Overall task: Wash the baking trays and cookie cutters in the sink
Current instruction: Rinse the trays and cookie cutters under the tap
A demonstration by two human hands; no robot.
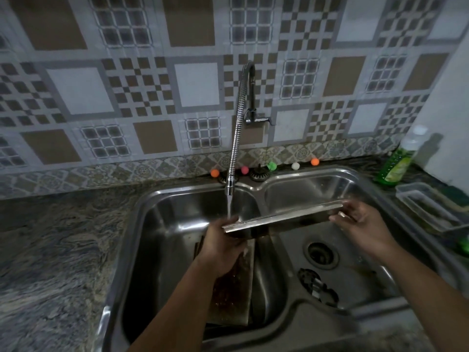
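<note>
You are gripping the tray (284, 216) with left hand (223, 240) and right hand (360, 224) fingers closed on its ends, tilting its nine-o'clock end under the tap (229, 185) so water is sheeting off.

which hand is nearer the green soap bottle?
Right. The right hand holds the tray's end nearest the green soap bottle; the left hand grips the far end, under the tap.

A baking tray (284, 217) spans the sink (177, 199) divider, under the faucet (238, 128).
</note>
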